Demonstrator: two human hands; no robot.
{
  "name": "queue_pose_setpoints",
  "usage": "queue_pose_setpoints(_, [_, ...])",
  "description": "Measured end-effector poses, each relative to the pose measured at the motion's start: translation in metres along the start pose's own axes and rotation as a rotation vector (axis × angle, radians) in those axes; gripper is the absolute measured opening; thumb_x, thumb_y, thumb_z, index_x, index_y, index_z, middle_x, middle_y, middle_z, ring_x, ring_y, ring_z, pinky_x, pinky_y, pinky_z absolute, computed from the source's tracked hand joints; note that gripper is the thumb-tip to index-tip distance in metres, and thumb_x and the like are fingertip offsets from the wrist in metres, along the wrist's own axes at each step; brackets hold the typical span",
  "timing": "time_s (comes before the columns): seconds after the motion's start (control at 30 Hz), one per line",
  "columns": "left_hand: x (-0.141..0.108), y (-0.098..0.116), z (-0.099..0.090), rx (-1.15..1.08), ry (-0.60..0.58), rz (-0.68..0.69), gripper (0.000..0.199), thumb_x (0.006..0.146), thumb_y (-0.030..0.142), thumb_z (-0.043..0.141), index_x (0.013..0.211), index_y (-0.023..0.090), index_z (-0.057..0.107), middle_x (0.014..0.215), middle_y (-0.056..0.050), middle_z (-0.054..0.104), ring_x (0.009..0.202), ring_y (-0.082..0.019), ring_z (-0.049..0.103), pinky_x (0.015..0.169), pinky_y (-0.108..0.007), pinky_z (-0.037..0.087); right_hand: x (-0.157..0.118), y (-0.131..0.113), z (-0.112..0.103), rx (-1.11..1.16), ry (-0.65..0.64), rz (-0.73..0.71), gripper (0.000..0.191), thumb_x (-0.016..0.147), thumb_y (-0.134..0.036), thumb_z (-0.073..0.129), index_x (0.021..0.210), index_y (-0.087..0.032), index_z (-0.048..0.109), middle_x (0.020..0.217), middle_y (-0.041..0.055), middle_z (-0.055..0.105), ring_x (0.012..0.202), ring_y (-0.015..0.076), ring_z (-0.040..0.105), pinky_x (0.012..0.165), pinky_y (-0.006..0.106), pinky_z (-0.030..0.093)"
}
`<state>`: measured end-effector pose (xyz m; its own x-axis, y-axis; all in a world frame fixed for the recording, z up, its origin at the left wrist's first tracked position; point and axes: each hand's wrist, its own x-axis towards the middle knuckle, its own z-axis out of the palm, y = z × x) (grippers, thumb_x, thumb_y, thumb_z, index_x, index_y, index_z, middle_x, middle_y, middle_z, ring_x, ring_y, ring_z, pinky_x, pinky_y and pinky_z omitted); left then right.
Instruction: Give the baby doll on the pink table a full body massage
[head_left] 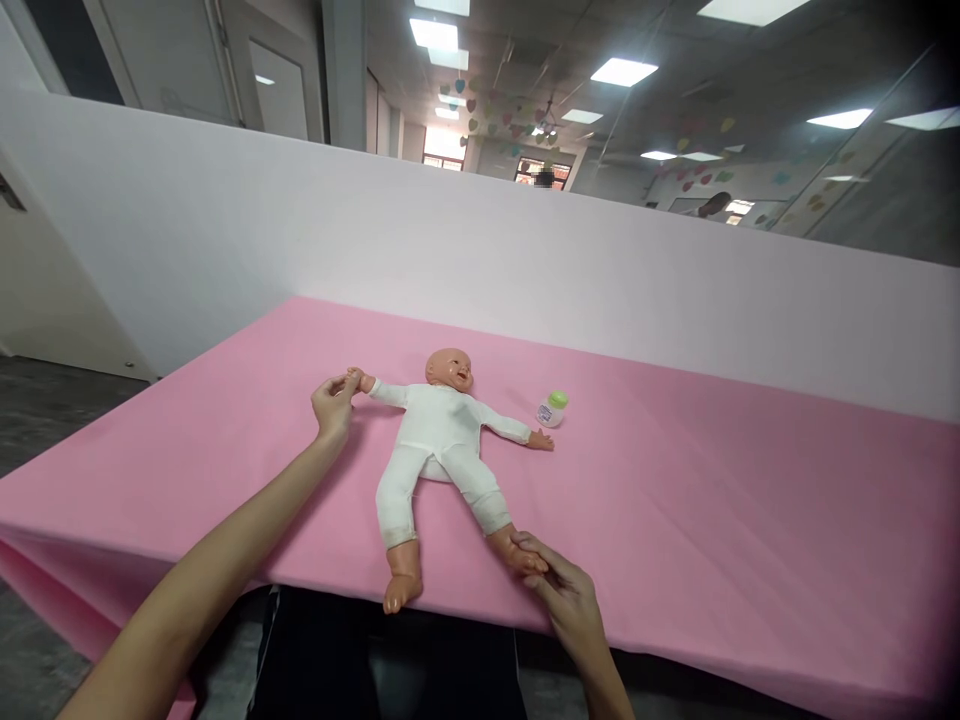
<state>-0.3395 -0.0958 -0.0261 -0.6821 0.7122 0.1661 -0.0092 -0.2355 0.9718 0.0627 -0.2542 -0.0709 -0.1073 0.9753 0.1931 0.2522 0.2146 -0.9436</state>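
Note:
A baby doll (441,425) with a cloth body and bare plastic head, hands and feet lies on its back on a pink-covered table (712,540). Its head points away from me and its limbs are spread. My left hand (334,403) pinches the doll's hand at the left, that arm stretched out sideways. Near the table's front edge, my right hand (566,590) grips the foot on the right side. The doll's other foot rests close to the edge, untouched.
A small clear jar (552,410) with a green lid stands beside the doll's outstretched right-side hand. Behind the table runs a low white partition (525,260). A door (60,270) is at the left; people's heads show beyond the partition.

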Motion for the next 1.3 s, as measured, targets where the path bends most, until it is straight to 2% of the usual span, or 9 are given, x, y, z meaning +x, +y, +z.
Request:
queue_pose_setpoints(0.13, [-0.005,0.024,0.029,0.035,-0.089,0.221,0.027,0.082,0.045,0.078,0.090,0.019,0.076,0.095,-0.008,0.078,0.088,-0.022,0.073,0.077,-0.033,0.057,0.022,-0.023,0.003,0.054,-0.036,-0.066,0.036,0.076,-0.046,0.086,0.107,-0.027,0.084,0.112,0.0092,0.080,0.112,0.0338,0.074,0.105,0.050,0.058])
queue_pose_setpoints(0.27, [-0.015,0.038,0.064,0.164,-0.326,0.410,0.024,0.083,0.044,0.079,0.091,0.021,0.078,0.094,-0.004,0.080,0.082,-0.021,0.074,0.074,-0.030,0.056,0.054,-0.051,0.020,0.081,-0.137,-0.119,0.031,0.080,-0.035,0.083,0.110,-0.029,0.083,0.117,0.0066,0.079,0.117,0.0315,0.072,0.109,0.048,0.055])
queue_pose_setpoints(0.47, [-0.018,0.023,0.093,0.480,-0.714,0.670,0.020,0.084,0.043,0.080,0.092,0.025,0.082,0.090,-0.001,0.080,0.079,-0.019,0.073,0.070,-0.027,0.048,0.090,-0.074,0.054,0.062,-0.291,-0.159,0.032,0.084,-0.022,0.076,0.114,-0.030,0.082,0.123,0.0027,0.077,0.121,0.0289,0.070,0.108,0.043,0.053])
queue_pose_setpoints(0.6, [-0.015,0.012,0.099,0.552,-0.837,0.728,0.024,0.085,0.050,0.079,0.088,0.026,0.083,0.084,0.000,0.079,0.075,-0.016,0.070,0.065,-0.026,0.041,0.100,-0.068,0.071,0.079,-0.361,-0.170,0.031,0.088,-0.021,0.071,0.115,-0.030,0.081,0.128,0.0018,0.076,0.125,0.0276,0.067,0.111,0.042,0.050])
queue_pose_setpoints(0.77, [-0.014,0.010,0.099,0.569,-0.845,0.751,0.033,0.084,0.055,0.078,0.077,0.023,0.081,0.075,-0.002,0.076,0.069,-0.016,0.066,0.061,-0.027,0.036,0.101,-0.056,0.084,0.135,-0.357,-0.148,0.031,0.088,-0.023,0.072,0.117,-0.029,0.080,0.131,0.0029,0.074,0.128,0.0279,0.065,0.114,0.044,0.047])
queue_pose_setpoints(0.9, [-0.011,0.014,0.090,0.445,-0.832,0.697,0.022,0.084,0.047,0.079,0.088,0.025,0.083,0.085,-0.002,0.079,0.076,-0.018,0.070,0.067,-0.027,0.045,0.090,-0.058,0.073,0.158,-0.255,-0.150,0.035,0.084,-0.023,0.075,0.118,-0.031,0.080,0.127,0.0022,0.076,0.126,0.0285,0.067,0.113,0.045,0.049])
queue_pose_setpoints(1.1, [-0.005,0.020,0.049,0.165,-0.482,0.437,0.024,0.082,0.043,0.080,0.094,0.022,0.082,0.098,-0.006,0.080,0.091,-0.024,0.073,0.080,-0.033,0.056,0.046,-0.051,0.022,0.063,-0.154,-0.141,0.030,0.081,-0.028,0.080,0.111,-0.031,0.083,0.118,0.0045,0.079,0.116,0.0301,0.073,0.106,0.045,0.057])
queue_pose_setpoints(1.2, [-0.003,0.018,0.025,0.125,-0.327,0.299,0.029,0.082,0.046,0.079,0.096,0.020,0.080,0.100,-0.007,0.079,0.091,-0.025,0.073,0.068,-0.031,0.055,0.024,-0.036,0.001,0.010,-0.119,-0.133,0.028,0.081,-0.035,0.083,0.108,-0.029,0.084,0.114,0.0072,0.080,0.111,0.0314,0.075,0.104,0.045,0.059])
queue_pose_setpoints(1.3, [-0.003,0.011,0.006,0.121,-0.303,0.188,0.036,0.081,0.050,0.079,0.098,0.019,0.079,0.102,-0.010,0.078,0.088,-0.025,0.072,0.055,-0.027,0.050,0.006,-0.017,-0.007,-0.044,-0.123,-0.136,0.025,0.084,-0.038,0.080,0.107,-0.029,0.084,0.114,0.0085,0.080,0.110,0.0310,0.075,0.104,0.045,0.059])
